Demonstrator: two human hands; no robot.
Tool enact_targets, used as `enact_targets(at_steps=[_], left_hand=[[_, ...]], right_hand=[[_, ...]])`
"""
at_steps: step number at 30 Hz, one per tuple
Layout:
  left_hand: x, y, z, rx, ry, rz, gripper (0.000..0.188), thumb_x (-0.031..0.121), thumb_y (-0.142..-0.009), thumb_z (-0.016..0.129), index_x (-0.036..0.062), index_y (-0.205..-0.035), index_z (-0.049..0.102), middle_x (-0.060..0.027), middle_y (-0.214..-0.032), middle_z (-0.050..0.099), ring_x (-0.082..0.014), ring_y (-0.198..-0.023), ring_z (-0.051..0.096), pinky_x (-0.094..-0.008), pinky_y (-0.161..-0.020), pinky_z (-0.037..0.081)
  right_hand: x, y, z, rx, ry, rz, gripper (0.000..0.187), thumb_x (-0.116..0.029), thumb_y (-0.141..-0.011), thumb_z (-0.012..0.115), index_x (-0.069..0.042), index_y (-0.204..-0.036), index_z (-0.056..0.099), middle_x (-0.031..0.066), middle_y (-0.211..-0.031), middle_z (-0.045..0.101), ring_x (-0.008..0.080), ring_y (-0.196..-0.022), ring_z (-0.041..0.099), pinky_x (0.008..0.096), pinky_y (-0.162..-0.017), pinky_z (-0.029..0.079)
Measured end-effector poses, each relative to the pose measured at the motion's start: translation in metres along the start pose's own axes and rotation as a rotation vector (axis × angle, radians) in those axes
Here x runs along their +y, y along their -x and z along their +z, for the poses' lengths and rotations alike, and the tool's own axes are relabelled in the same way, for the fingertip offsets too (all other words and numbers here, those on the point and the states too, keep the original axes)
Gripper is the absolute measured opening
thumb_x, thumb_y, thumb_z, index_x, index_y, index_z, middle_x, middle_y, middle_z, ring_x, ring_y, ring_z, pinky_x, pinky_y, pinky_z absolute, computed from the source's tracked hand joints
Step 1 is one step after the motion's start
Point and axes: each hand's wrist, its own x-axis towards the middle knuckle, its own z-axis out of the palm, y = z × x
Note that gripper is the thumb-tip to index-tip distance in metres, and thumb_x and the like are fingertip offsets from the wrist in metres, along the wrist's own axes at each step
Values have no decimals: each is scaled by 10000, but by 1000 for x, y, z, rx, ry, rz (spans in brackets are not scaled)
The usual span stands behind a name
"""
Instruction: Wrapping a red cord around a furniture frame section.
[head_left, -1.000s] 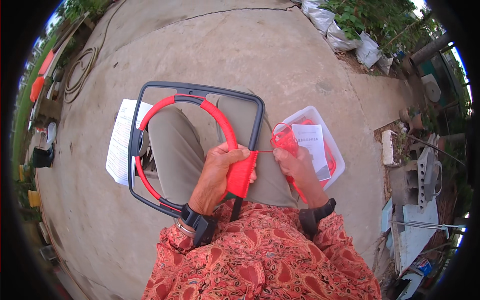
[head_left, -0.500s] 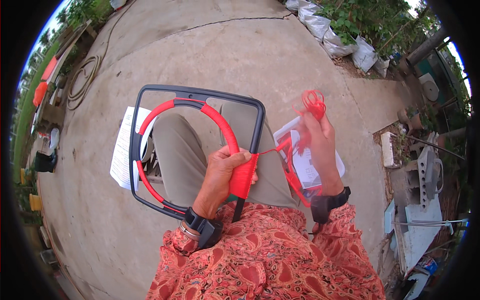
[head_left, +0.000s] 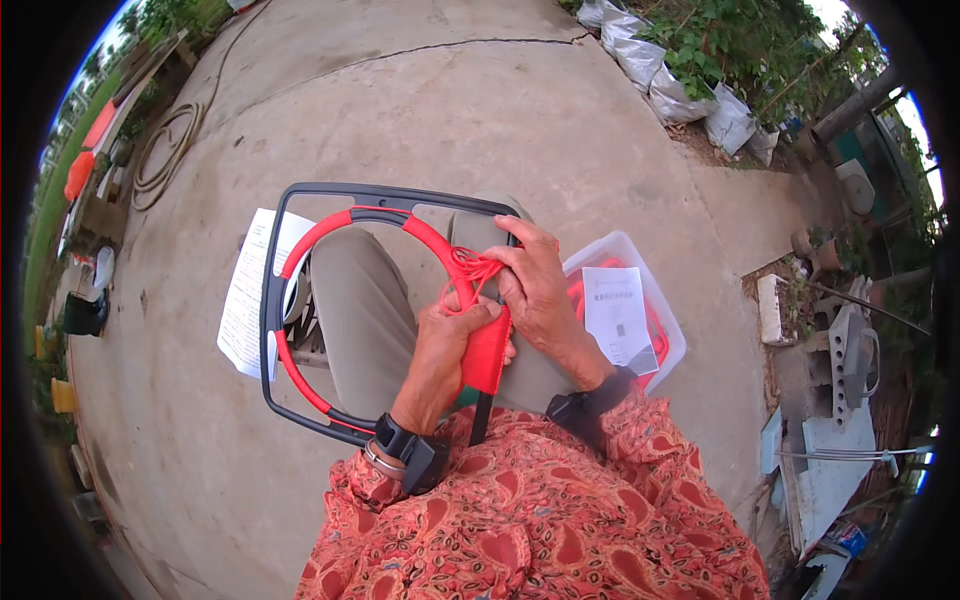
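A dark frame (head_left: 269, 260) with a ring inside it stands over my lap, much of the ring wrapped in red cord (head_left: 432, 240). My left hand (head_left: 440, 350) grips the red-wrapped lower right part, thumb pressed on top. At the ring's right side my right hand (head_left: 535, 290) holds a loose bundle of thin red cord (head_left: 470, 268) between its fingers, against the frame's right bar. Its fingers partly hide that bar. Some loops of the bundle hang over the wrapped ring just above my left thumb.
To my right a clear plastic tub (head_left: 677, 350) holds red cord and a printed sheet (head_left: 615, 312). Another printed paper (head_left: 250, 300) lies left of my knees. A coiled hose (head_left: 165, 160) rests farther left; white sacks (head_left: 632, 50) and concrete blocks (head_left: 775, 310) edge the right side.
My right hand has come left from above the tub to the ring, bringing the cord bundle with it. The cord stretched between my hands is now slack. My left hand keeps its grip.
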Motion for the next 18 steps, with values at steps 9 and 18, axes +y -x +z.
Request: enact_targets(at_steps=[9,18], left_hand=[[0,1,5,-3,-54,51,92,48,-860,640,-26,-886,591,-140,-715,637,-240,-527,651,-342,-470,557],[-2,5,13,-16,-115,134,112,52,-842,651,-30,-905,609,-118,-722,648,-211,-516,646,-315,-451,533]], right_hand=[[3,-47,-36,-84,190,-34,182,-6,-746,672,-36,-919,624,109,-928,596,295,-900,564,384,-769,438],[-4,-70,-34,-776,396,-300,108,-135,-834,615,-67,-752,598,76,-814,570,259,-862,536,374,-782,399]])
